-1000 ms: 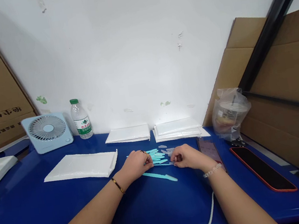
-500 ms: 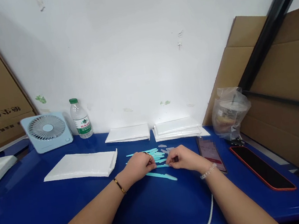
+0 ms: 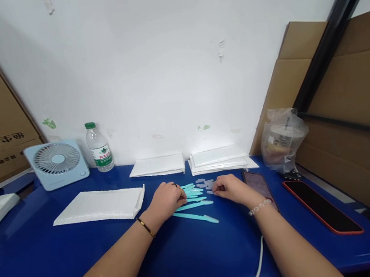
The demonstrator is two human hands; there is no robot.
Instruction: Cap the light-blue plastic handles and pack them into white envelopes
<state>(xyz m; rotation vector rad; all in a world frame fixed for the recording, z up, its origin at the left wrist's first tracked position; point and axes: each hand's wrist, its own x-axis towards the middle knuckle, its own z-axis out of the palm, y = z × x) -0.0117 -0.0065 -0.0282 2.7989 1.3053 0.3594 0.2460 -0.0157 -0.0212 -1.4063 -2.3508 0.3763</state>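
My left hand (image 3: 169,200) is closed, its fingertips at the handle of a teal eyebrow razor (image 3: 199,204) whose blade end points right. Another teal eyebrow razor (image 3: 199,217) lies slanted nearer to me. Behind them is a pile of teal eyebrow razors (image 3: 194,191), partly covered by the left fingers. My right hand (image 3: 229,188) is pinched at a small clear blade cap (image 3: 209,192), beside several loose clear caps (image 3: 200,180) to the right of the pile.
White packets (image 3: 157,165) and a stack of packets (image 3: 220,160) lie along the wall; another packet (image 3: 100,205) is at left. A fan (image 3: 58,161) and bottle (image 3: 99,148) stand back left. Phones (image 3: 321,206) and a bagged cup (image 3: 283,140) are at right, with a white cable (image 3: 260,265) in front.
My right hand has left the razor between the hands and moved right and back to the clear caps. My left hand has shifted slightly left, so more of the razor shows.
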